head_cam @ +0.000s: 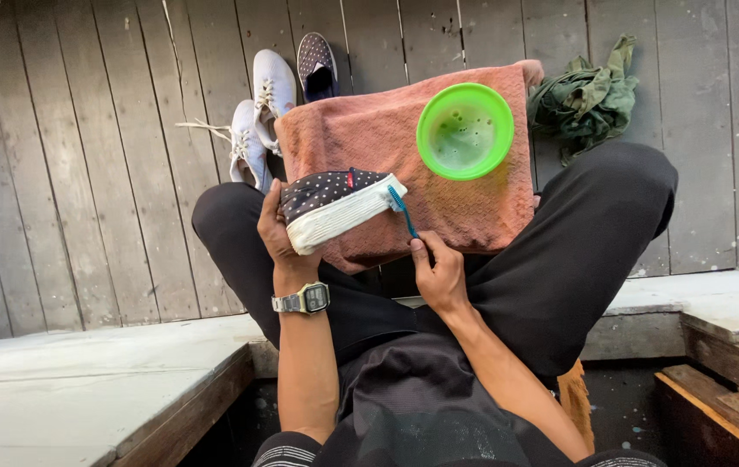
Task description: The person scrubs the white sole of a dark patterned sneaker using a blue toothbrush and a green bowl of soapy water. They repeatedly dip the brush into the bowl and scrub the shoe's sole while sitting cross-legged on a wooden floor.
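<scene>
your left hand (276, 232) cups the heel of a polka-dot slip-on shoe (335, 206) above a pink towel (369, 138); your right hand (438, 275) pinches a blue toothbrush (402, 210) against its white sole. the shoe looks light, its canvas soft, so the stiffer rubber sole seems the surest hold.

Grey weathered planks (84, 173) made the floor, running away from the camera, with dark gaps and pale flecks. Nearer, a pale concrete step (84, 372) crossed the view, its front lip edged with worn wood (188, 415); to the right another wooden ledge (724, 380) sat beside a dark recess. Daylight fell evenly, soft, without hard shadows. A crumpled green cloth (590, 95) lay on the planks, and two white sneakers (257, 121) lay near a dotted shoe (317, 65).
</scene>
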